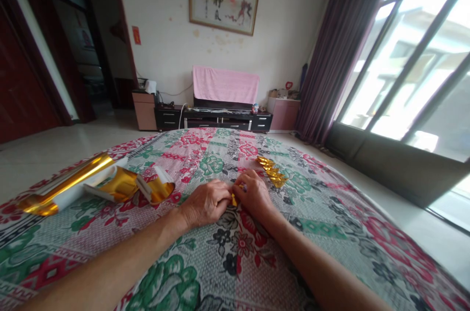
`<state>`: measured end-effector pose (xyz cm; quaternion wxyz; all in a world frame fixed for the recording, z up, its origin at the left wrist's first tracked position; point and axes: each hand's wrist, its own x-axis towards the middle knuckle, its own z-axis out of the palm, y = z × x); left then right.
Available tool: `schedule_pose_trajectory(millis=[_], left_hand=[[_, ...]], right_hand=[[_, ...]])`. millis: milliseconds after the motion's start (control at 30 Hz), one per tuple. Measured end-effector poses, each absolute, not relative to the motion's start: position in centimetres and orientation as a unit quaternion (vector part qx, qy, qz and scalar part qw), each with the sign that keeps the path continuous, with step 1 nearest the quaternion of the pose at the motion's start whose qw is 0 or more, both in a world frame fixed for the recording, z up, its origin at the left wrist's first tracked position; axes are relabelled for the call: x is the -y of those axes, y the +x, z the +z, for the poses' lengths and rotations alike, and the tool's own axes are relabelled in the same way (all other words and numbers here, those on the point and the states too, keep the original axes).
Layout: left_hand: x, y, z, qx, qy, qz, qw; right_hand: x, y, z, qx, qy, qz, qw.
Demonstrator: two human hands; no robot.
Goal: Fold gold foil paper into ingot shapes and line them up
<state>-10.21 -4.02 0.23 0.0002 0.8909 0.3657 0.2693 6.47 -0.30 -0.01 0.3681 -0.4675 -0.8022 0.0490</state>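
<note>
Both hands meet over the middle of a floral cloth (176, 262). My left hand (208, 201) is closed, its thumb and fingers pinching a small piece of gold paper (234, 199). My right hand (254, 196) is bent over the same piece from the other side, fingertips closed on it. Most of the piece is hidden by the fingers. Just beyond my right hand lies a row of folded gold paper pieces (272, 172). To the left of my left hand are loose curled sheets of gold paper (123, 184) with white backs.
A larger rolled gold sheet (79, 179) lies at the far left of the cloth. Across the floor stand a low black cabinet (220, 117) and a screen under a pink cloth (225, 84). Purple curtains (330, 56) and a window are at the right.
</note>
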Motion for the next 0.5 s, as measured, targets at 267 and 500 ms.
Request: schedule_pose_trajectory(millis=[267,500], left_hand=[[4.9,-10.0,1.0,-0.357,0.904,0.236,-0.021],[5.3,-9.9,1.8,-0.319,0.923,0.213,-0.023]], right_hand=[[0.4,8.1,0.5,0.881,-0.347,0.057,0.318],[0.2,8.8,0.1,0.878,-0.335,0.071,0.334]])
